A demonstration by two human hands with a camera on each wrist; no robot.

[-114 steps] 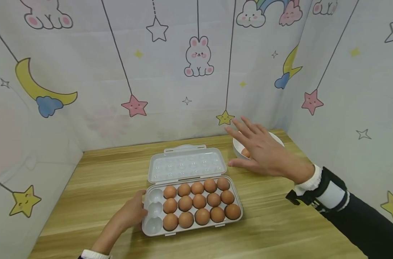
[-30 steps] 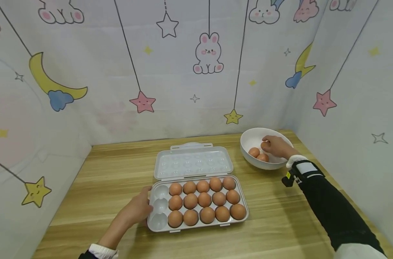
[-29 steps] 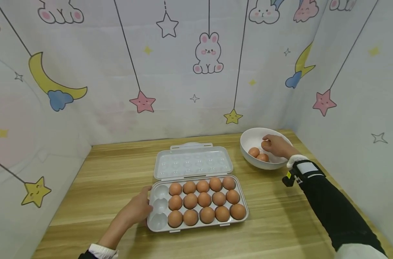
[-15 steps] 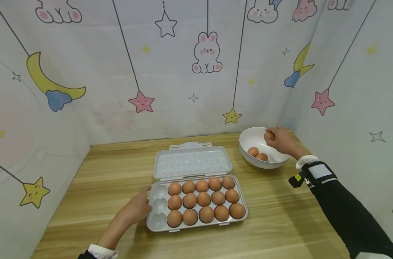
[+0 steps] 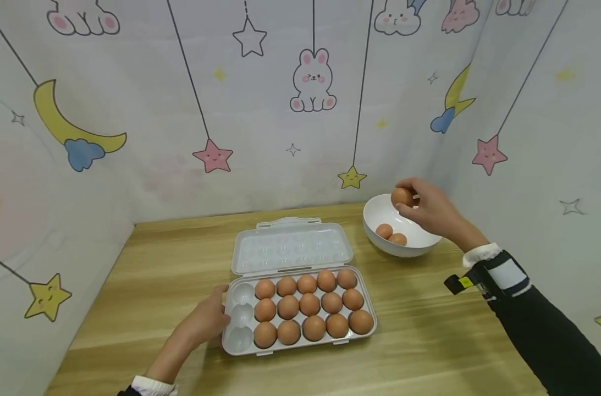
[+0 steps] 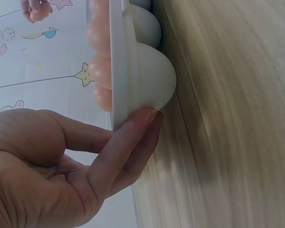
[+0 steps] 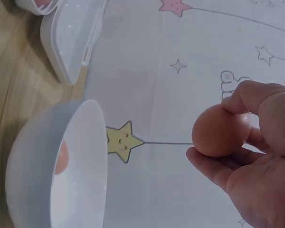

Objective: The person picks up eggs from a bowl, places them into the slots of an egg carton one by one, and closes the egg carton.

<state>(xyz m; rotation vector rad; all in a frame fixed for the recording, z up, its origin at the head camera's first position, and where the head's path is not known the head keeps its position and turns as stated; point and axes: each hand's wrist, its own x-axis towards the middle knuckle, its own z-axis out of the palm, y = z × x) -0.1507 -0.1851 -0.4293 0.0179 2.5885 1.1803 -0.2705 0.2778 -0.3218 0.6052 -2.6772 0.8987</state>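
The right hand (image 5: 431, 212) pinched a brown egg (image 5: 402, 197) between thumb and fingertips, held up just above the far rim of the white bowl (image 5: 414, 248). Two more eggs (image 5: 390, 235) lay in the bowl below that hand, a little toward the person. The right wrist view showed what the head view could not: the thumb on top of the held egg (image 7: 221, 131) and the fingers beneath it, the egg clear of the bowl (image 7: 80, 156) with the patterned wall behind it. In that view only one egg in the bowl peeped over the rim.

The left hand (image 5: 207, 320) rested at the left end of the open egg tray (image 5: 240, 340), well apart from the right hand. From the head view it was not clear how it met the tray. The left wrist view settled that: the fingers (image 6: 128, 142) lay fairly straight under the tray's edge (image 6: 118, 66) and against a rounded cup (image 6: 154, 80), while the thumb stretched toward the rim; whether the thumb touched could not be told.

The tray held fifteen eggs (image 5: 309, 304) in three rows, to the right of the left hand, with three bare cups nearest its fingers. The clear lid (image 5: 291, 247) lay folded back beyond the tray, between the two hands. Everything stood on a wooden table (image 5: 147, 275).
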